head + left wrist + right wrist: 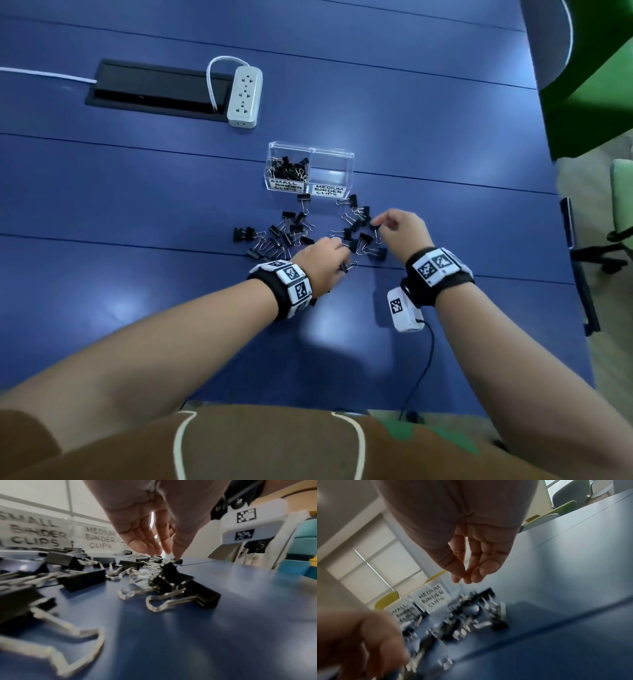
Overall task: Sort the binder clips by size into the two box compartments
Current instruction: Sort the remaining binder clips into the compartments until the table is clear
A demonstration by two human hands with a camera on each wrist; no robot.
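Observation:
A clear two-compartment box (310,156) stands on the blue table. Its left compartment, labelled small binder clips (289,168), holds several black clips; the right one, labelled medium (330,173), looks bare. Several black binder clips (287,233) lie scattered in front of the box. My left hand (340,263) is curled at the pile's near edge, holding a clip (348,266) whose wire handles stick out. My right hand (376,222) reaches down at the pile's right side, thumb and fingertips (155,551) closing on a small black clip (374,226). The right wrist view is blurred.
A white power strip (245,97) and a black cable hatch (154,90) lie far left of the box. A white tagged unit (404,310) with a black cable hangs under my right wrist. The table's right edge (565,205) has chairs beyond it.

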